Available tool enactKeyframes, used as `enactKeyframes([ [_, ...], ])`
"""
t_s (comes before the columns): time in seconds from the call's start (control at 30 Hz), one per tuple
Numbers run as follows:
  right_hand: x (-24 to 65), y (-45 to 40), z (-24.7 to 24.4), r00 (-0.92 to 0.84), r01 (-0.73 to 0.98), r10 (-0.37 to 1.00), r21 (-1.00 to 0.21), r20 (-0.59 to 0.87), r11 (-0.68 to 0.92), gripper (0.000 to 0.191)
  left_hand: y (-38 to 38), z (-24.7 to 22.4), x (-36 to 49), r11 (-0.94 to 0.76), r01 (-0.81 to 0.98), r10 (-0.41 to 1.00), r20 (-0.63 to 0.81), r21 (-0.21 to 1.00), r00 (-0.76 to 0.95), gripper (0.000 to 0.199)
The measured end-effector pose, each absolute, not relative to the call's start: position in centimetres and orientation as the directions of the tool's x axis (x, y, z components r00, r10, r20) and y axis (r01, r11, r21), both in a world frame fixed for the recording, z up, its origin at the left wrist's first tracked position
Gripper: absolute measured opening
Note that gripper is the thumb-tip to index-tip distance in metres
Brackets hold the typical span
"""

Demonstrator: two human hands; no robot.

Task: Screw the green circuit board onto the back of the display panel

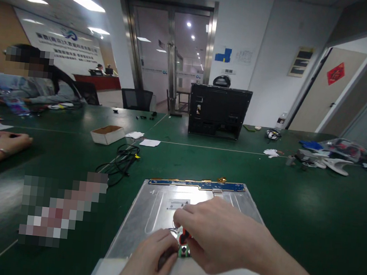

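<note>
Panel [155, 204], flat shiny metal with slim blue circuit strip [194, 184] far-side, lies near on green table [301, 206], right hand [222, 238] pinching red-black piece [184, 237] at small green board [184, 252], left hand [151, 256] curled beside it, can't tell if gripping.

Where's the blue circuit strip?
In the head view, the blue circuit strip lines the far edge of the metal panel, beyond the right hand, right of the black cable.

On my feed I see the left hand [153, 257] bare toward six o'clock, smooth-backed and slender-fingered down to the lower edge, and the right hand [217, 237] just as bare toward five, joined to a slim, uncovered forearm [290, 271] leaving view toward four o'clock.
</note>
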State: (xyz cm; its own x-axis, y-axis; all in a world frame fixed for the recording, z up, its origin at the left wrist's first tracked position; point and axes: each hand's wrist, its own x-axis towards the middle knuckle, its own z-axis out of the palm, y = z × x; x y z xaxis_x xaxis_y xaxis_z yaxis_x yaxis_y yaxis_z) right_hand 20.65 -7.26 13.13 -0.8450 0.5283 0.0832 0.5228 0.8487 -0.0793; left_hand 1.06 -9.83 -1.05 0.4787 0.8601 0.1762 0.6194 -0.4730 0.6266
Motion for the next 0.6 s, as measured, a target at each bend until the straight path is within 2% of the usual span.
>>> enactKeyframes([
  [0.17, 20.33, -7.13, 13.16, -0.824, 0.559, 0.561, -0.044, 0.074, 0.828, 0.013, -9.87, -0.85, 1.08, -0.469, 0.626, 0.865, 0.18, 0.623, 0.469, 0.012],
  [0.27, 20.2, -7.12, 13.24, -0.817, 0.573, 0.573, -0.025, 0.063, 0.819, 0.019, -9.9, -0.58, 1.14, -0.476, 0.606, 0.864, 0.211, 0.637, 0.457, 0.014],
  [0.6, 20.78, -7.44, 13.49, -0.822, 0.556, 0.561, -0.075, 0.099, 0.827, 0.02, -9.9, -0.53, 1.17, -0.469, 0.624, 0.866, 0.189, 0.625, 0.462, 0.013],
])
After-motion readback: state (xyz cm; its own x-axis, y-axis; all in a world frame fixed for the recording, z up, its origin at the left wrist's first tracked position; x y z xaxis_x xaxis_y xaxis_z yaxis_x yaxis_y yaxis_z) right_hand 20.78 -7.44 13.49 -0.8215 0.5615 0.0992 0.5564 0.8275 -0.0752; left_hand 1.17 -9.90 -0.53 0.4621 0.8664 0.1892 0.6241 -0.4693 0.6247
